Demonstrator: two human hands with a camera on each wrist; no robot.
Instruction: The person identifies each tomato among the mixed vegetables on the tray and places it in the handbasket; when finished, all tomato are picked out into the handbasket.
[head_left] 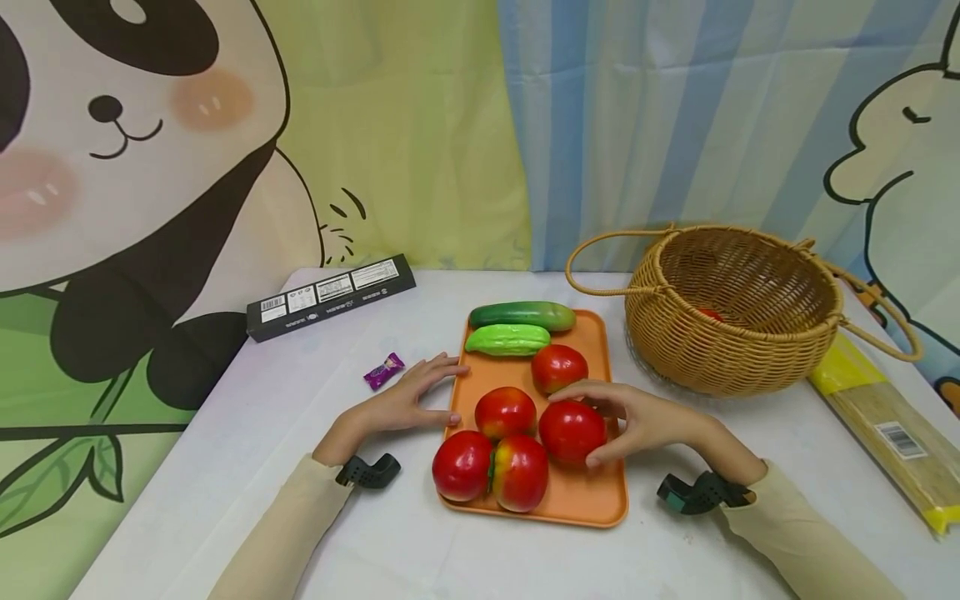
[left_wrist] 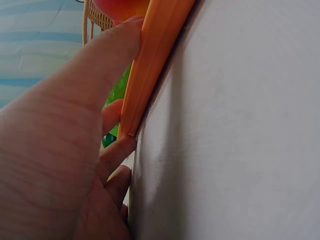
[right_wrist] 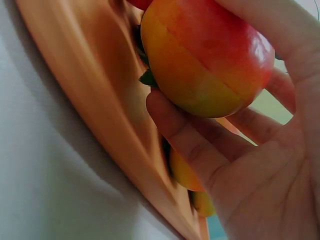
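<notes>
An orange tray [head_left: 581, 504] lies on the table, bearing several red-and-yellow fruits with green leaves. My right hand [head_left: 645, 421] curls its thumb and fingers around the rightmost red fruit [head_left: 572, 432]; in the right wrist view this fruit [right_wrist: 205, 55] sits between the thumb and fingers, over the tray. My left hand [head_left: 408, 400] rests at the tray's left rim, fingers extended, with thumb and fingertips against the edge [left_wrist: 150, 65]. Nearby on the tray are other red fruits [head_left: 506, 412]. A dark green cucumber [head_left: 522, 315] and a lighter green, bumpy vegetable [head_left: 507, 339] lie at its far end.
A wicker basket [head_left: 727, 350] with two handles stands at the back right, something red inside. Beside it lies a yellow-ended clear packet [head_left: 885, 425]. On the left are a black box [head_left: 332, 297] and a small purple-wrapped candy [head_left: 383, 371]. Curtains hang behind the table.
</notes>
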